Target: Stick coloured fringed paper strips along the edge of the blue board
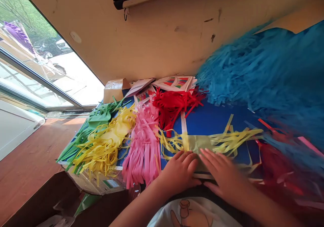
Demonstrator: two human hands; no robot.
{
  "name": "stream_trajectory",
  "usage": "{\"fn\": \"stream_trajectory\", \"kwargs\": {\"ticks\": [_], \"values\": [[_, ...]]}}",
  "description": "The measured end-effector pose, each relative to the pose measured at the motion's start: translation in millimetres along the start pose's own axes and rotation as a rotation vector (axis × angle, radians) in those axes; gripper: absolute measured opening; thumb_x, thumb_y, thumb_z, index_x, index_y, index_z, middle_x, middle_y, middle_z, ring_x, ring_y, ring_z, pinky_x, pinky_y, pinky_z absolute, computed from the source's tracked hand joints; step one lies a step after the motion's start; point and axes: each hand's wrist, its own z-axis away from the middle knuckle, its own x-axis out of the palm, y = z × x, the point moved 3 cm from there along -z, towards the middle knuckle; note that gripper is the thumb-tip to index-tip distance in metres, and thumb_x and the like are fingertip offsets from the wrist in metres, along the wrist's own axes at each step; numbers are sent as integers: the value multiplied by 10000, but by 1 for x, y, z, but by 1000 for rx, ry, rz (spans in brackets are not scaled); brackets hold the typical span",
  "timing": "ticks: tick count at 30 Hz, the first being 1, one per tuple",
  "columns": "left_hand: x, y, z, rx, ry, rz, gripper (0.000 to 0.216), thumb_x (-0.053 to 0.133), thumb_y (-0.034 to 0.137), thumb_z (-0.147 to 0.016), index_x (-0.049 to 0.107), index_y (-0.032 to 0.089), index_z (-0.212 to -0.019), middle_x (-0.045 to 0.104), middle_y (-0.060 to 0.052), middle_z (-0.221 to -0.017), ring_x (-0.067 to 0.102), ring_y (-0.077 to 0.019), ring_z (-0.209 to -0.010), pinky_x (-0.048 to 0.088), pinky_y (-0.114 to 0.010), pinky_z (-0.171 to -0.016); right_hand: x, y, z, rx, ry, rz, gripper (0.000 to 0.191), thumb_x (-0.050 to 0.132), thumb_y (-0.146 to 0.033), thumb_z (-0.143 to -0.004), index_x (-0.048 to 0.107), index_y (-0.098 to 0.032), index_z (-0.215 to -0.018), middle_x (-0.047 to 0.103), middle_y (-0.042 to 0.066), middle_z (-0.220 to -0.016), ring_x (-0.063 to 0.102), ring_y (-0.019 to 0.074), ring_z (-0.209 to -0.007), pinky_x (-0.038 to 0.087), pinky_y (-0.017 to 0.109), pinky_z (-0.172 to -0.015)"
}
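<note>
A sheet of pale yellow tissue paper (199,142) with fringed strips at both ends lies on the blue tabletop (202,120) before me. My left hand (181,169) rests at its near left side, fingers bent over the paper and thumb held apart. Flat on the right part of the same paper lies my right hand (220,169), slightly blurred, its fingers stretched out. The two hands are close together without touching. Part of the paper's near edge is hidden under them.
Left of me lie fringed bundles in pink (143,146), yellow (108,142) and green (98,119). A red bundle (172,105) sits behind, near printed cards (177,82). Blue fringe (265,68) fills the right. An open cardboard box (45,193) stands below, left.
</note>
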Motion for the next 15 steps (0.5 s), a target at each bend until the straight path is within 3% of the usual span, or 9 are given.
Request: {"fn": "stream_trajectory", "kwargs": {"ticks": [3, 8, 13, 15], "values": [[3, 6, 9, 45, 18, -35, 489, 495, 477, -871, 473, 127, -1211, 544, -75, -1266, 459, -203, -1202, 350, -350, -1007, 15, -7, 23, 17, 51, 37, 499, 507, -266, -798, 456, -181, -1287, 483, 98, -1327, 435, 247, -1213, 230, 430, -1022], [4, 10, 18, 70, 93, -78, 209, 415, 227, -932, 554, 170, -1077, 588, -20, -1195, 487, -171, -1149, 361, -319, -969, 4, 5, 34, -81, 86, 54, 375, 454, -146, -795, 565, -218, -1146, 573, 53, -1233, 522, 194, -1117, 189, 416, -1030], [0, 7, 12, 81, 61, -13, 193, 422, 276, -925, 590, 191, -969, 654, -17, -977, 573, -163, -919, 423, -313, -810, -4, 21, 29, 0, 44, -136, 221, 498, -221, -826, 625, -284, -995, 643, -17, -1116, 578, 166, -1022, 251, 391, -975], [-2, 6, 6, 91, 49, 37, 247, 461, 388, -897, 596, 189, -951, 646, -26, -1001, 560, -185, -955, 416, -340, -835, -5, 26, 27, 86, 26, -183, 196, 493, -246, -843, 635, -292, -969, 666, -23, -1056, 592, 171, -988, 275, 397, -954]]}}
